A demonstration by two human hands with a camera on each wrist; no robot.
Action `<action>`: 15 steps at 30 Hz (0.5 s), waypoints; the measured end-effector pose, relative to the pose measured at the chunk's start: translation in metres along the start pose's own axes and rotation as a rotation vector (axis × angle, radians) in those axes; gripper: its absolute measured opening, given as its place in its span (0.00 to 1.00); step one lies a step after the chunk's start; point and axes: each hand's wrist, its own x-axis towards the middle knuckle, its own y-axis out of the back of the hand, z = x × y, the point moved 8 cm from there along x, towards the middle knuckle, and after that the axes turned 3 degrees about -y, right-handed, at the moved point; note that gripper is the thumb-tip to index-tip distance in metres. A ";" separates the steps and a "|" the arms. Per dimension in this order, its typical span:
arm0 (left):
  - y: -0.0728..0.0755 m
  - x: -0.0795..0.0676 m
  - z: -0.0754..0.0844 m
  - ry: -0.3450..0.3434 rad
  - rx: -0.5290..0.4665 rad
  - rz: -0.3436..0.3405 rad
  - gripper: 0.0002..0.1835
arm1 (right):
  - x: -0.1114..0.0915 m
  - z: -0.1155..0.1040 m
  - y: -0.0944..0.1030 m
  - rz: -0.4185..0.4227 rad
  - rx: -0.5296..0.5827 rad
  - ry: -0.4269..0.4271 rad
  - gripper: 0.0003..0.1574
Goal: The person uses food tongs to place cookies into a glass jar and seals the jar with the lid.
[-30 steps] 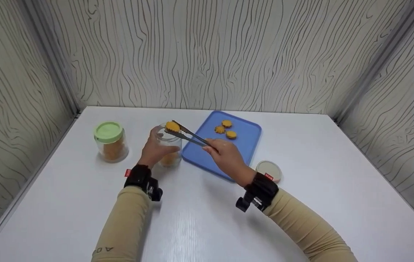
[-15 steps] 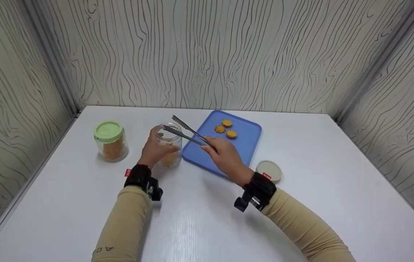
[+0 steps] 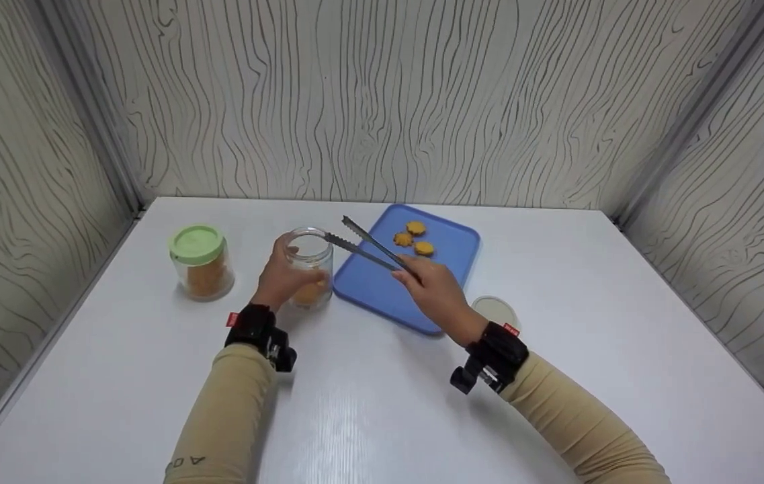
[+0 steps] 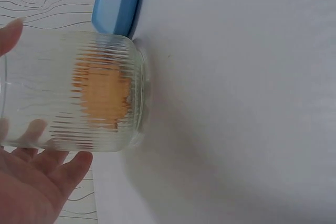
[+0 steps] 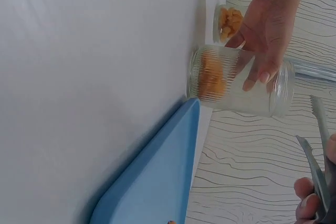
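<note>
My left hand (image 3: 282, 277) holds a clear glass jar (image 3: 322, 259) that stands on the table without a lid. Orange-yellow cookies (image 4: 105, 93) lie at the bottom of this jar, seen through its ribbed wall. In my right hand (image 3: 441, 294) is a pair of metal tongs (image 3: 363, 253), spread apart with nothing between the tips. The tips hover just right of the jar's mouth, over the left part of a blue tray (image 3: 382, 286). Three small cookies (image 3: 424, 249) sit close together in the tray's far half.
Left of my left hand stands another jar (image 3: 198, 245) with a green lid and orange-yellow cookies inside. A pale round lid (image 3: 494, 309) lies on the white table (image 3: 368, 403), partly behind my right wrist. Wood-patterned panels (image 3: 368, 101) enclose the table's back and sides.
The cookie held in the tongs a second ago has left them. The tongs have spread wider and moved right, away from the jar's mouth. My left hand stays on the jar.
</note>
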 end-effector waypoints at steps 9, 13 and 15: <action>0.000 0.000 0.000 -0.005 -0.009 -0.011 0.57 | -0.010 0.017 0.011 0.000 -0.012 -0.053 0.22; 0.000 0.001 -0.001 0.003 0.019 -0.012 0.58 | -0.012 0.022 0.015 0.004 -0.023 -0.076 0.23; 0.000 0.002 -0.002 0.012 0.036 -0.008 0.58 | -0.013 0.024 0.017 0.004 -0.033 -0.081 0.24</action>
